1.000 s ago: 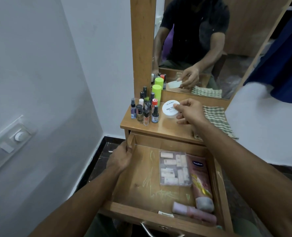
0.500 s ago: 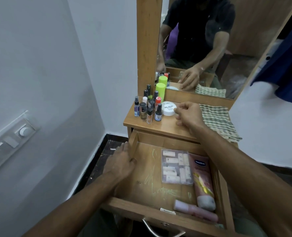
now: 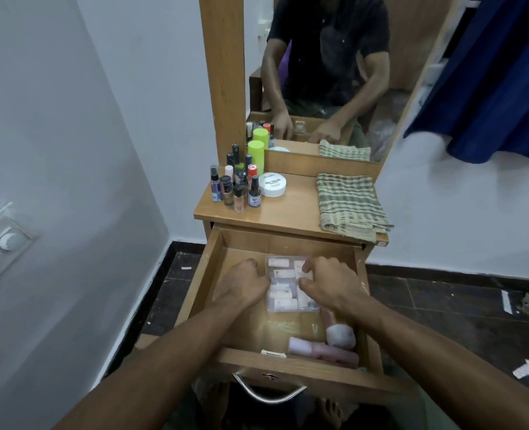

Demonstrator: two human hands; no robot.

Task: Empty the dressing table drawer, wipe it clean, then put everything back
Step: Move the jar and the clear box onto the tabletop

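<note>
The wooden drawer (image 3: 205, 274) of the dressing table stands pulled out. In it lies a clear plastic box (image 3: 283, 288) of pale nail pieces. My left hand (image 3: 244, 283) curls its fingers at the box's left edge, and my right hand (image 3: 329, 282) curls over its right edge. A pink tube (image 3: 340, 335) with a white cap lies partly under my right wrist. A pink bottle (image 3: 322, 352) and a small white item (image 3: 274, 353) lie along the drawer's front wall.
On the tabletop (image 3: 288, 218) stand several small bottles (image 3: 238, 189), a green cylinder (image 3: 255, 153), a white nail polish jar (image 3: 274, 184) and a folded green checked cloth (image 3: 350, 203). Behind is a mirror (image 3: 328, 72). Blue fabric (image 3: 498, 72) hangs at right. A switch panel (image 3: 4, 243) is on the left wall.
My right hand let go of the white jar on the tabletop and came down into the drawer. My left hand left the drawer's side wall and moved to the clear box.
</note>
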